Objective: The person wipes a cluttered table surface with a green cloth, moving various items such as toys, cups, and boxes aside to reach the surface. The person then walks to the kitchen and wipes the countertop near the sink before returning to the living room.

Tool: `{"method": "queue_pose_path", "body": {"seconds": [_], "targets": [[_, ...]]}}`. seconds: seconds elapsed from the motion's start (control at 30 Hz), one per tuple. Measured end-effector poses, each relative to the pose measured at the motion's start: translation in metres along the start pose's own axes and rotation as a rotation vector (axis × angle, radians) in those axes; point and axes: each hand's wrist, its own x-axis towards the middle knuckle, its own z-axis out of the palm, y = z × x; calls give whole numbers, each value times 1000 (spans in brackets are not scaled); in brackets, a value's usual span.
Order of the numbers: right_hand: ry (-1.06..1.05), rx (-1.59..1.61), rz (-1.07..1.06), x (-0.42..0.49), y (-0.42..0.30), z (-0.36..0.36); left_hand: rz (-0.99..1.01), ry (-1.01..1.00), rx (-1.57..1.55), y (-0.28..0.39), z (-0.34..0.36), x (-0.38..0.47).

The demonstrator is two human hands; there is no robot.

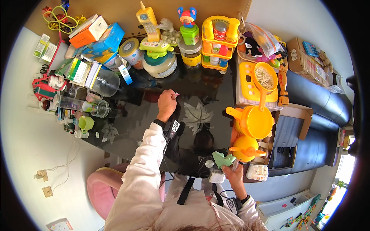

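My left hand (pixel 167 104) is over the middle of the glossy black table (pixel 150 121), left of a printed silver leaf. Its fingers are closed on a small pink item (pixel 175 94), too small to name. Near the front edge, my right hand (pixel 234 174) holds a crumpled light green cloth (pixel 222 159) and a small clear plastic piece (pixel 235 164). A transparent container with white contents (pixel 216 176) stands at the table edge just left of my right hand. Both wrists wear dark bands with small display units and cables.
Along the back stand a toy phone (pixel 149 24), jars and a toy supermarket shelf (pixel 218 43). Bottles, boxes and a green cup (pixel 85 123) crowd the left. On the right are a yellow kitchen scale (pixel 247 83) with a strainer, yellow pots (pixel 257 122) and an open cardboard box (pixel 305 121).
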Motion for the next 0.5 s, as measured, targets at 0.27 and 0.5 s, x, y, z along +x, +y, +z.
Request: {"method": "queue_pose_path", "body": {"seconds": [0.27, 0.5], "targets": [[-30, -12, -14, -3, -3, 5, -578, -307, -985, -13, -35, -7], [-56, -44, -59, -7, -7, 10, -585, -372, -1256, 10, -52, -17]]}}
